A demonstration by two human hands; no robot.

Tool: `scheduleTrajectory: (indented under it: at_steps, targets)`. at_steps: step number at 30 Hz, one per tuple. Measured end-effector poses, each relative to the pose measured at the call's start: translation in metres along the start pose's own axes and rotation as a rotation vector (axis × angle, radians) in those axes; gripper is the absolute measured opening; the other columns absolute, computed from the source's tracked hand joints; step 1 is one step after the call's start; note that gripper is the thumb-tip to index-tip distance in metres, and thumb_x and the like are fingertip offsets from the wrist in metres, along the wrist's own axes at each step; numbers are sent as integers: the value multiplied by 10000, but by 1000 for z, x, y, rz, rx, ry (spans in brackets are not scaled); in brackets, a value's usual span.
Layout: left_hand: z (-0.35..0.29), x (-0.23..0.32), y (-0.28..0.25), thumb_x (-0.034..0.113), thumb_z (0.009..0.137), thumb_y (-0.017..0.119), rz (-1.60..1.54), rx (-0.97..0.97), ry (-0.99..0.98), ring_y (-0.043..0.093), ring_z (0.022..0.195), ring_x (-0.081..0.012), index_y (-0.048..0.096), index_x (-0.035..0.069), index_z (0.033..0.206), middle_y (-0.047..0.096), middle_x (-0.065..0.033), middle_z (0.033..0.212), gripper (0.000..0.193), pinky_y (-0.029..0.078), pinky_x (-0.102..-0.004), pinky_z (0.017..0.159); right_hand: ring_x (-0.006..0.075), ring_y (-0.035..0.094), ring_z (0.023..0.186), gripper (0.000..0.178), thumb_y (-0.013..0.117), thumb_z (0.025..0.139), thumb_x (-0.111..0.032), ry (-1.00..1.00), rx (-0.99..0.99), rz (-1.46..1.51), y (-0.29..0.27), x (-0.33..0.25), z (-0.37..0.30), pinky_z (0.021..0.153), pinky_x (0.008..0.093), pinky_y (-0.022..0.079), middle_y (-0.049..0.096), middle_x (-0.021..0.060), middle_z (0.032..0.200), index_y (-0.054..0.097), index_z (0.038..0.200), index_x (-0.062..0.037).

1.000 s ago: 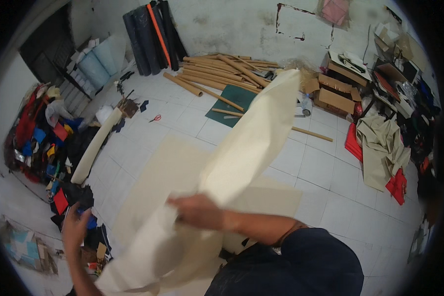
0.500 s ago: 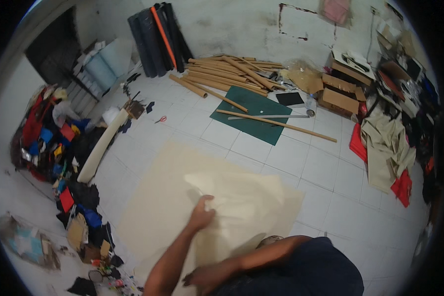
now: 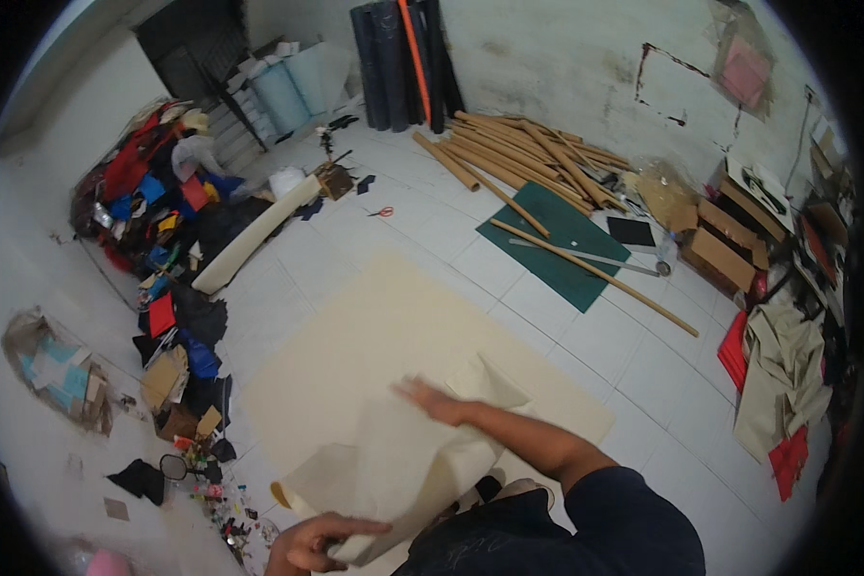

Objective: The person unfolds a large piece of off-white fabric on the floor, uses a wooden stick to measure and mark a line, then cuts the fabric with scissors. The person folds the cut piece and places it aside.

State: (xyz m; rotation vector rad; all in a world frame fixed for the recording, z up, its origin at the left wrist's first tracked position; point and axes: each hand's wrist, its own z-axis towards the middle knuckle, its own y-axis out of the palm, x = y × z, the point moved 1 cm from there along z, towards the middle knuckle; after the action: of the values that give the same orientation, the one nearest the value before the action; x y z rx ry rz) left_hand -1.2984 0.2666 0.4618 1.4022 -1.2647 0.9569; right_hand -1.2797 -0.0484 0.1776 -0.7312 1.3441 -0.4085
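A large cream sheet (image 3: 384, 326) lies flat on the white tiled floor in front of me. A second cream piece (image 3: 403, 470) lies folded over its near part. My right hand (image 3: 432, 398) rests flat on this folded piece with the fingers spread. At the lower edge of the view, my left hand (image 3: 317, 542) grips the near, rolled-up edge of the folded piece. My dark sleeve and body fill the lower right.
A green mat (image 3: 557, 240) with a long wooden stick (image 3: 595, 274) lies beyond the sheet. Cardboard tubes (image 3: 518, 154) and dark rolls (image 3: 403, 62) are by the far wall. Colourful scraps (image 3: 163, 211) are heaped at left, with boxes (image 3: 720, 250) and beige cloth (image 3: 782, 370) at right.
A second ago the cream piece was held high in the air. It has come down onto the floor sheet, and my right hand now presses on it while the left holds its near edge.
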Motion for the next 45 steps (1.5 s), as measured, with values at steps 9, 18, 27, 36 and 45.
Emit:
scheduleTrajectory:
  at_steps: [9, 18, 27, 36, 45]
  targets:
    - [-92, -21, 53, 146, 775, 728, 42, 312, -167, 342, 1352, -262, 315, -20, 1436, 353, -177, 1477, 797, 269, -373, 1097, 279, 558, 1079, 387, 589, 870, -319, -408, -223, 558, 165, -155, 24, 946, 369, 413, 598, 159, 1174, 584, 1139, -40]
    - [-81, -84, 68, 391, 605, 819, 1125, 1160, -602, 297, 1340, -435, 260, 156, 1484, 307, -266, 1444, 1068, 256, -535, 1093, 404, 638, 728, 333, 673, 801, -200, -27, -87, -56, 48, -193, -23, 616, 440, 499, 649, 216, 767, 573, 1044, 4]
    - [-30, -123, 73, 397, 660, 781, 962, 1019, -419, 495, 1057, -303, 548, 86, 1201, 540, -117, 1106, 666, 383, -432, 908, 112, 535, 595, 310, 785, 748, -191, 35, -494, 319, 19, -219, -40, 568, 280, 458, 607, 77, 676, 527, 809, -30]
    - [-104, 27, 83, 258, 521, 769, 1288, 1050, -42, 557, 986, -341, 571, 95, 703, 549, -78, 900, 314, 466, -515, 870, 297, 582, 1098, 508, 802, 671, -381, -327, -294, -118, 6, -48, -11, 951, 436, 425, 637, 106, 1190, 677, 1103, -145]
    - [-195, 93, 130, 189, 507, 619, 1482, 1549, -345, 450, 807, -289, 536, 92, 687, 463, -67, 758, 221, 372, -404, 760, 315, 531, 1144, 300, 727, 752, -278, -201, -147, -348, 15, 26, -57, 960, 529, 371, 627, 119, 1063, 664, 1023, -166]
